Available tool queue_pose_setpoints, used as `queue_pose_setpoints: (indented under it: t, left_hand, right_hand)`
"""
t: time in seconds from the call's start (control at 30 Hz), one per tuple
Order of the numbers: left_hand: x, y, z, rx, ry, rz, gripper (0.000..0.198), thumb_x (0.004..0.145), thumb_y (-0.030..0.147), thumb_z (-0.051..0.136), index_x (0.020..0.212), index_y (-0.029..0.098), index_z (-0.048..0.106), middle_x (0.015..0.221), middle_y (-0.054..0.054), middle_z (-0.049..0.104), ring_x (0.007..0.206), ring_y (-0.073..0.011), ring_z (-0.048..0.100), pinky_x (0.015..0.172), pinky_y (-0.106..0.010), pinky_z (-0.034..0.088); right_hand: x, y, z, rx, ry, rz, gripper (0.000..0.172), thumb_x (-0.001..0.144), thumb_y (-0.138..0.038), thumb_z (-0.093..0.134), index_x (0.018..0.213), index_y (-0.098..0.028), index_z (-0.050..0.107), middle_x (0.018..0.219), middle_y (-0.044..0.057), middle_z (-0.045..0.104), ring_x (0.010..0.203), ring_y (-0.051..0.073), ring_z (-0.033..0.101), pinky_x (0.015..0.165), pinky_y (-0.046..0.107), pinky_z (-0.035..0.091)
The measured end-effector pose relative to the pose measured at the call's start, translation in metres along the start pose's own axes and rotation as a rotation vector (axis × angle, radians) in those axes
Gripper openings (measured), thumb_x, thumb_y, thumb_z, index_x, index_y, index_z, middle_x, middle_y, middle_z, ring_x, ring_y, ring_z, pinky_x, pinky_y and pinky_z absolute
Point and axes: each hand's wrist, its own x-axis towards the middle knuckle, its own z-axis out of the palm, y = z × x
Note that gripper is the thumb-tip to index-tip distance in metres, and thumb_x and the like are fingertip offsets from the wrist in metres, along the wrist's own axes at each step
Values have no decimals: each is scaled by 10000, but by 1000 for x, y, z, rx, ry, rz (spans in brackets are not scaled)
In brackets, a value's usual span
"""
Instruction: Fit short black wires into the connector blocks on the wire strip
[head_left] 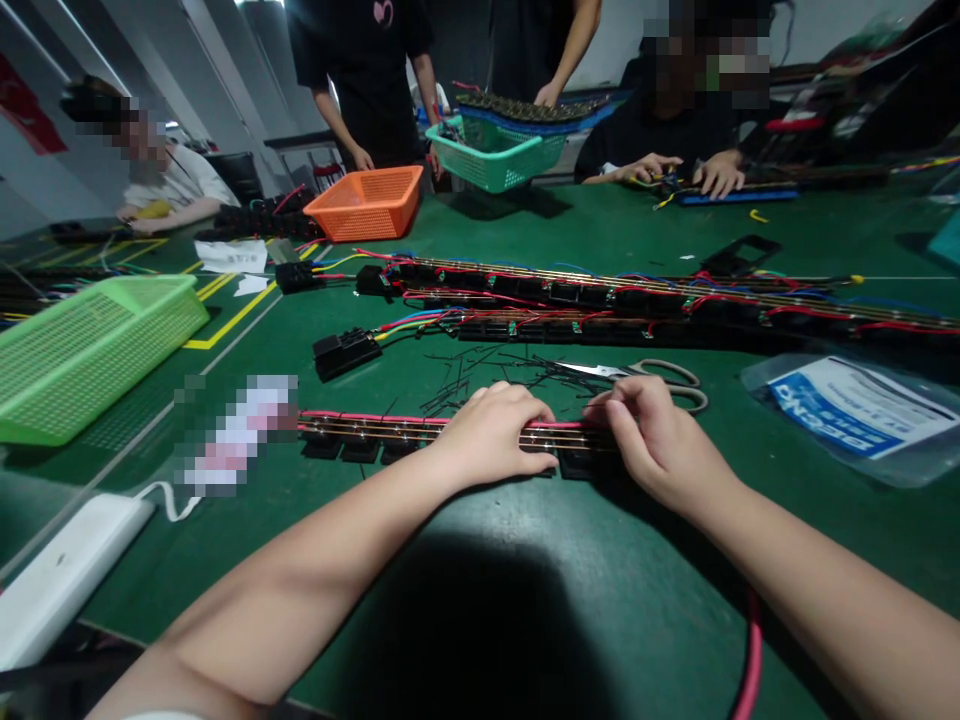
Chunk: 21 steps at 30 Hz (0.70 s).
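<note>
At one wired strip (360, 432), two hands (489, 428).

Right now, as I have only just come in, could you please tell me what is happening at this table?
Two bare hands are working on a long black strip with metal rods, on the green table. The left hand grips it from above; the right hand is bent at it farther right, but whether it pinches anything is unclear. Scissors lie just behind the right hand. More wired strips lie beyond, and across the table another person touches an orange basket.
</note>
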Motion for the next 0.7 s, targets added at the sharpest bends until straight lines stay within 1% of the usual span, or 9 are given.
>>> queue_pose_setpoints:
  t: [0.1, 0.2, 0.3, 0.4, 0.7]
  left_hand:
    - [0, -1, 0, -15, 3, -7, 372, 752, 431, 726, 1065, 250, 639, 1090, -23, 647, 1072, -238, 533, 979, -391, 435]
    - [0, 0, 0, -16, -1, -15, 370, 756, 426, 721, 1070, 251, 633, 1095, -24, 645, 1079, -240, 529, 979, -395, 432]
    - [-1, 2, 0, -10, -11, -12, 364, 758, 425, 718, 1065, 251, 632, 1087, -22, 643, 1069, -240, 531, 967, -397, 435]
    - [-1, 2, -1, -6, -10, -12, 361, 757, 426, 718, 1060, 251, 630, 1082, -15, 642, 1053, -235, 535, 953, -395, 440]
    - [-1, 3, -2, -10, 0, -27, 352, 753, 427, 721, 1046, 250, 638, 1080, -9, 645, 1065, -232, 538, 957, -391, 435]
  right_hand:
    - [2, 3, 2, -116, -39, 22, 105, 959, -353, 348, 948, -252, 376, 871, 110, 694, 778, 290, 691, 665, 389, 485]
    - [5, 5, 2, -132, -66, 60, 121, 970, -363, 322, 949, -252, 363, 839, 91, 695, 739, 277, 690, 635, 369, 474]
    - [6, 7, 1, -58, -42, 80, 122, 982, -365, 312, 944, -256, 352, 809, 66, 688, 720, 253, 685, 627, 352, 480]
    - [6, 9, 2, -14, -14, 66, 117, 987, -359, 316, 938, -260, 352, 783, 48, 679, 702, 237, 680, 621, 343, 484]
    - [2, 8, 1, -102, 60, -18, 57, 966, -299, 360, 925, -260, 371, 741, 32, 689, 640, 229, 678, 564, 329, 458]
